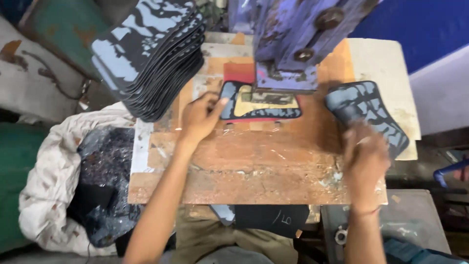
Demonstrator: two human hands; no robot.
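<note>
My left hand [201, 116] rests on the wooden work board [244, 166], thumb pressing the left end of a black-and-blue patterned piece [229, 105] that lies under a yellow metal die [266, 103] beneath the purple press head [293, 44]. A red pad [239, 72] sits behind the piece. My right hand [364, 154], blurred, grips the near end of another black-and-blue patterned sheet [364, 110] lying at the board's right side.
A tall stack of patterned sheets [151, 54] stands at the back left. A white sack [58, 181] with dark scraps lies left of the board. Dark pieces [271, 217] lie on my lap. A metal surface [410, 220] is at the right.
</note>
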